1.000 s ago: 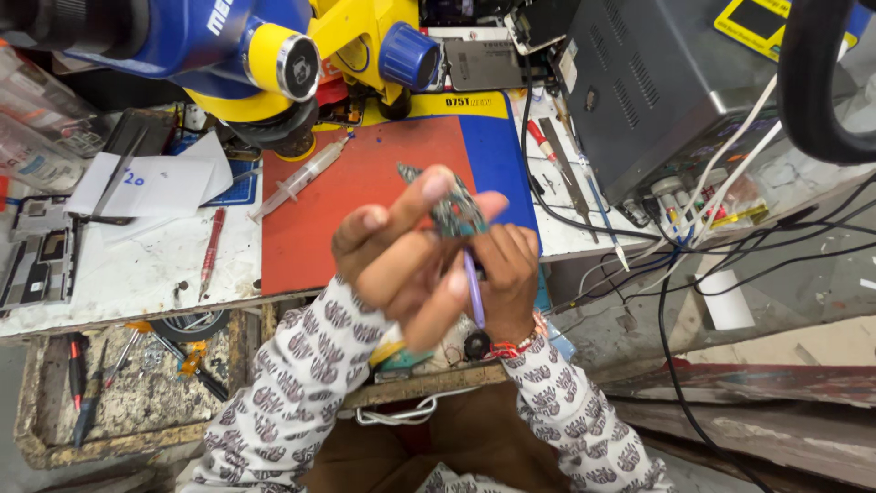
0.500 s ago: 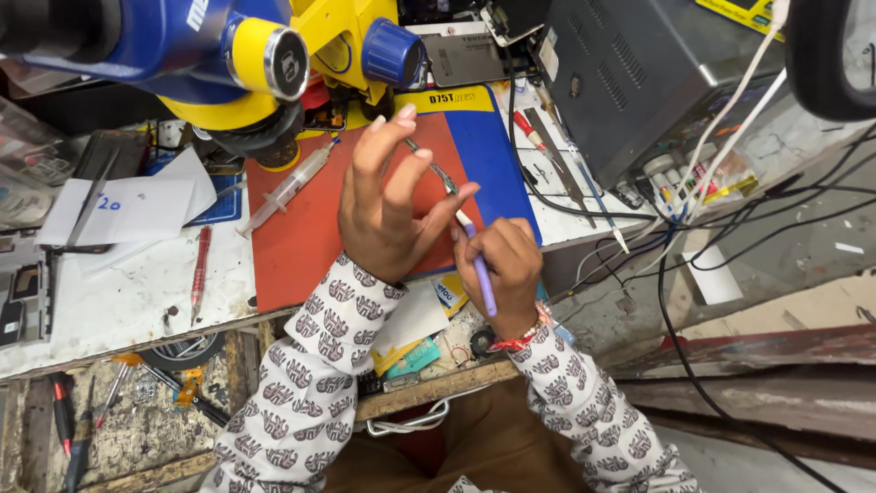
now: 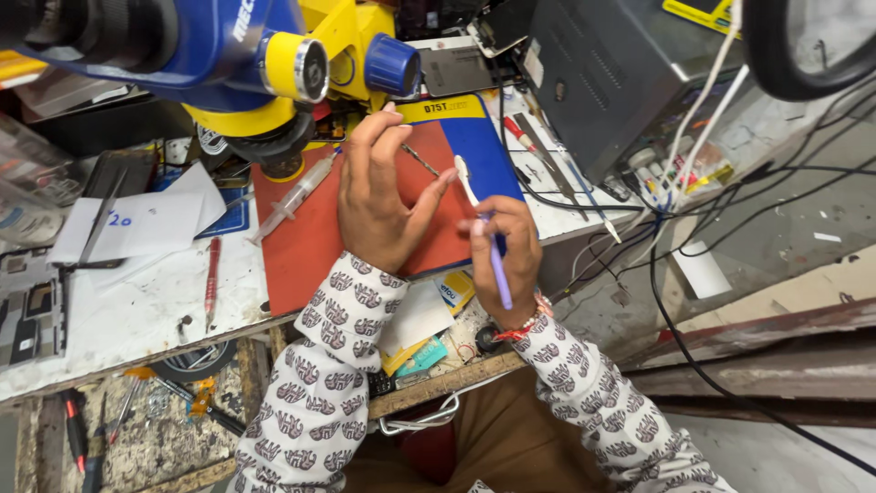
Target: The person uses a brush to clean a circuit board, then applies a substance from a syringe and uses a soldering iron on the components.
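Head view, left to right: white paper [image 3: 137, 224] with a blue mark lies on the bench, then a syringe [image 3: 294, 196] on the red mat [image 3: 301, 246]. Left hand [image 3: 379, 196], fingers spread, holds nothing above the mat. Right hand [image 3: 505, 256] is closed around a purple-handled brush [image 3: 484, 233]. Below lie yellow and teal packets [image 3: 429, 351].

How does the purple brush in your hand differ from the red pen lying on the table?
The purple-handled brush is gripped in the right hand, raised, its white head tilted up over the mat. The red pen lies flat on the white bench top, untouched, left of the mat. Both are slim sticks.
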